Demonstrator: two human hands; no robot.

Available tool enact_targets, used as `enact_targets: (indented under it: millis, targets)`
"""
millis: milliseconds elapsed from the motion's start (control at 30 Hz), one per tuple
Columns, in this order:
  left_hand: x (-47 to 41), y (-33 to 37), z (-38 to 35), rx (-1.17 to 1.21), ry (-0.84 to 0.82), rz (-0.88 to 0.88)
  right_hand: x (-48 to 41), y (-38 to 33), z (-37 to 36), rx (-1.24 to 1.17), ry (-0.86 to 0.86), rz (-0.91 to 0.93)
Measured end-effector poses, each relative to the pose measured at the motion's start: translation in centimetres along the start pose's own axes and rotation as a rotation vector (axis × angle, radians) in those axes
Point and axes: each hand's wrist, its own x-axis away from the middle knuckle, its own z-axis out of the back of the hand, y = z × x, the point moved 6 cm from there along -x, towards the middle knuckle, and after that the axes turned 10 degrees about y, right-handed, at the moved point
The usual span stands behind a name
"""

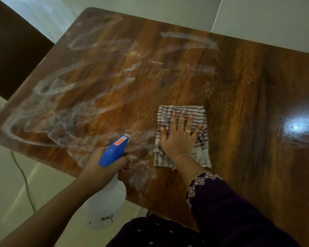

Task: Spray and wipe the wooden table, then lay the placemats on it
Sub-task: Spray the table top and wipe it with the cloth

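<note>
While the striped cloth (181, 111) is pressed to the wooden table (239, 86) under the flat-fingered right hand (178, 141) and the spray bottle (105, 198) is gripped by the left hand (100, 168), overlapping strokes are best carried through the white streaks (48, 86)

- left hand (101, 169) curled round spray bottle (105, 202) neck, bare forearm reaching from lower left
- right hand (178, 141) flat, fingers (182, 118) spread, palm down pressing cloth (200, 157)
</note>
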Motion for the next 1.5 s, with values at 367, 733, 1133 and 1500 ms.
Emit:
enact_targets:
  millis: [367, 733, 1133, 1500]
  targets:
    - [-0.4, 0.6, 3.9, -0.008, -0.035, -0.009, 2.6, 0.9, 0.1, 0.004, -0.029, 0.049]
    - [0.3, -1.7, 2.7, -0.171, -0.311, -0.095, 4.6, 7.1, 1.0, 0.020, -0.035, -0.171]
    - [3.1, -3.0, -2.3, -0.268, -0.500, -0.104, 4.7, 6.9, 1.5, 0.012, -0.081, -0.168]
    - [3.5, 0.8, -3.8, -0.279, -0.471, -0.199, 3.8, 7.4, 1.4, -0.063, -0.462, -0.139]
